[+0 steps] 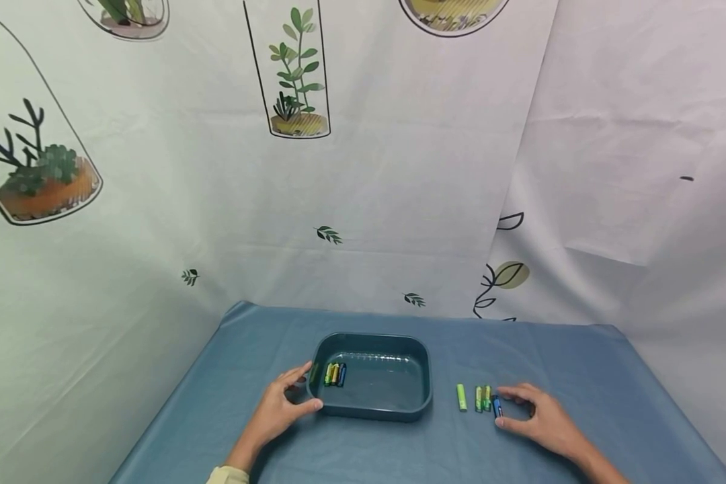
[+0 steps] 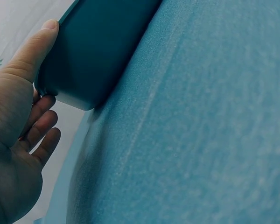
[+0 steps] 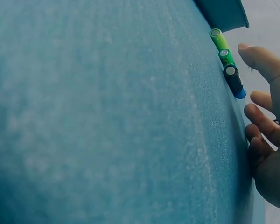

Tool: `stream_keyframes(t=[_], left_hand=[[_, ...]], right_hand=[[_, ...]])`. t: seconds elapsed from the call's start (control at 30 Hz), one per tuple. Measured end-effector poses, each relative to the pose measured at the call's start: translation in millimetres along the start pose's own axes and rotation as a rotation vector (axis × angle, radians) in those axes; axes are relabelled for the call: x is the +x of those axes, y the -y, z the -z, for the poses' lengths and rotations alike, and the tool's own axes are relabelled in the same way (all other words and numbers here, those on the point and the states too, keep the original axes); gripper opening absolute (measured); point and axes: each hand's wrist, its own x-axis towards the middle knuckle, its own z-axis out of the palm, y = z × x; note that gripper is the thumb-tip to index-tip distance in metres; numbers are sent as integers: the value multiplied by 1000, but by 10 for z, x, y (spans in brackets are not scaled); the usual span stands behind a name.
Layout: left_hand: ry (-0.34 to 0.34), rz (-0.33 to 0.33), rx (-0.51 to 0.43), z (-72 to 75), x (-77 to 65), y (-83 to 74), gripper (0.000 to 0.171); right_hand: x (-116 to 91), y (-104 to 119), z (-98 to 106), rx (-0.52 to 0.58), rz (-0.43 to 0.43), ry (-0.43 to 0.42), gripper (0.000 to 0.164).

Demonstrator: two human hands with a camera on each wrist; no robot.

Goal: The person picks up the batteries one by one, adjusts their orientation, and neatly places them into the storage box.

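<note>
A dark teal tray [image 1: 375, 411] sits on the table, and my left hand [image 1: 281, 403] holds its left end, thumb at the near corner and fingers along the outer side. In the left wrist view, the thumb [image 2: 37, 46] lies against the tray wall [image 2: 91, 51]. Inside the tray, green, yellow and dark blue batteries [image 1: 335, 374] lie side by side at the left. My right hand [image 1: 541, 420] is around a blue battery [image 1: 498, 407], thumb and fingers spread at its two ends. The right wrist view shows a gap between the thumb [image 3: 259, 58] and that battery [image 3: 233, 80].
Two green batteries [image 1: 482, 398] lie just left of the blue one, and a lime-green battery [image 1: 462, 398] lies nearer the tray. A blue cloth covers the table [image 1: 363, 450]. White plant-printed fabric [image 1: 387, 188] hangs behind and at the sides.
</note>
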Motion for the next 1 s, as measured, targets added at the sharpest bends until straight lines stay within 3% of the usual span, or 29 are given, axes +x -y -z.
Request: stream_keyframes(t=[0.63, 1.0], left_hand=[[6, -13, -4, 8, -9, -16, 80], [-3, -17, -11, 2, -10, -3, 79]], right_hand=[[25, -39, 2, -48, 58, 52, 61], [40, -59, -5, -39, 15, 54, 59]])
